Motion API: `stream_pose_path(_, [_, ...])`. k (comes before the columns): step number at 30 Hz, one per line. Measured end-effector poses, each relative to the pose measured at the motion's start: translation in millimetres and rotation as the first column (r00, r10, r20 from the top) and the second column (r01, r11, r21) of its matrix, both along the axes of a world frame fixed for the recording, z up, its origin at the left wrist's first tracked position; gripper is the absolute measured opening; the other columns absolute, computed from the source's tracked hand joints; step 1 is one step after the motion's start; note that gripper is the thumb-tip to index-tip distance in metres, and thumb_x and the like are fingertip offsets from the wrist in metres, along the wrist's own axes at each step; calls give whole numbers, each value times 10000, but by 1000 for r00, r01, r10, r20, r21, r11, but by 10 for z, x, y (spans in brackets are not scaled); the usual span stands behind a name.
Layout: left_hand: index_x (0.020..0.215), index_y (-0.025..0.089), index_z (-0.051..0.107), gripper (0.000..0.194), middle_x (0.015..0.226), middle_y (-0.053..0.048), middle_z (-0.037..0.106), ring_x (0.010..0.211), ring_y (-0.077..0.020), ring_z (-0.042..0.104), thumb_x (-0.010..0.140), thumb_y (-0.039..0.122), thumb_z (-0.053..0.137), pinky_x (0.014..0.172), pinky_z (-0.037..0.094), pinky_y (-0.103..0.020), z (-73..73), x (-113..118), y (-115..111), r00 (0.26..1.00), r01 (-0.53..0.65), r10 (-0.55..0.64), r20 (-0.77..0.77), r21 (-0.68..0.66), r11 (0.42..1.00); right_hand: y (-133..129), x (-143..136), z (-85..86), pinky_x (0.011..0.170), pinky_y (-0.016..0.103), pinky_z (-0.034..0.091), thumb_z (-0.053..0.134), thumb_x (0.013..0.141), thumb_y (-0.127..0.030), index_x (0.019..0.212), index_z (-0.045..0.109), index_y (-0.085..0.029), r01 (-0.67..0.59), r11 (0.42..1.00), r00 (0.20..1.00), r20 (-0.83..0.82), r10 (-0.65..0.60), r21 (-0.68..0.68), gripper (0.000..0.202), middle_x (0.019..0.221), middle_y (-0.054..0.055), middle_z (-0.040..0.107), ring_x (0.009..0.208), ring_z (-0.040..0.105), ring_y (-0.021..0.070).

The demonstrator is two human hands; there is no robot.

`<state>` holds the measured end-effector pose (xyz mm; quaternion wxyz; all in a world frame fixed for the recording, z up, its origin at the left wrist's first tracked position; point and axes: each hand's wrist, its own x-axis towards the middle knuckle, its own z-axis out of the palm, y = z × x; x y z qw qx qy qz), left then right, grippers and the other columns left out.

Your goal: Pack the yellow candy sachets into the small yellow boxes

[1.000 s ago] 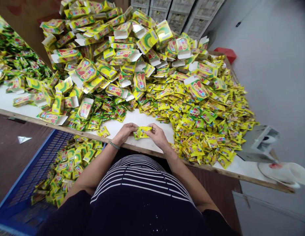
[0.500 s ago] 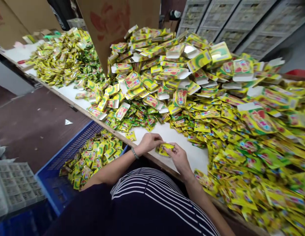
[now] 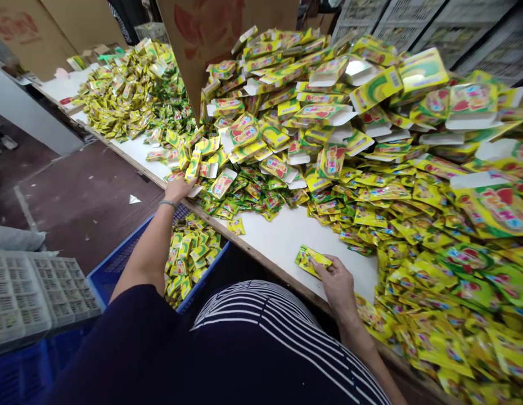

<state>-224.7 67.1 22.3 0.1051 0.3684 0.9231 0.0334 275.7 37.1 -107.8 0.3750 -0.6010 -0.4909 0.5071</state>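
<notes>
My right hand (image 3: pixel 339 281) pinches yellow-green sachets (image 3: pixel 310 261) just above the white tabletop (image 3: pixel 265 239), thumb on top; how many lie together I cannot tell. Out to the left, my left hand (image 3: pixel 179 189) is at the table's edge, its fingers closed around a small yellow carton (image 3: pixel 196 191) with a white flap; the fingertips are partly hidden. Open-ended cartons (image 3: pixel 244 132) rise in a heap behind. Loose sachets (image 3: pixel 413 270) form a large pile to the right of my right hand, and one sachet (image 3: pixel 236 226) lies apart near the front edge.
Below the table edge stands a blue crate (image 3: pixel 202 289) holding filled yellow packs (image 3: pixel 198 247). A tall cardboard box (image 3: pixel 202 34) divides the table from another sachet pile (image 3: pixel 122 90). Pale plastic crates (image 3: pixel 37 295) stand at lower left, and more crates (image 3: pixel 396 28) at the back.
My left hand has left the sachets and reached far left to the small cartons. My right hand keeps the sachets, now held alone. The view has shifted slightly.
</notes>
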Motion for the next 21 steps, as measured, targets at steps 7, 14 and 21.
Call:
stream_pose_path(7, [1443,69,362,776,1264,-277,588,1130,-370,608,897,599,518,906,437,-387,-340,1535,-181,987,138,-155,39,284,949,2,-114,177,657,338,573,794,620,-569,950,631,-189,-14,1000,1000,10,14,-7,529,782,53,723,700,682,214])
stream_pose_path(14, [1194,131,606,463,1053,-191,651,1002,-324,632,914,496,551,851,437,-363,-479,2543,-150,829,513,-546,123,222,829,113,47,277,627,342,552,762,627,-597,955,635,-166,32,997,998,52,-36,69,556,725,45,689,656,650,213])
stream_pose_path(21, [992,126,663,550,1042,-213,663,1070,-368,593,662,539,816,883,425,-367,-565,3055,408,649,701,-737,189,228,675,293,138,262,656,332,537,693,697,-596,982,643,-181,-10,987,993,114,-9,163,505,737,24,665,670,623,198])
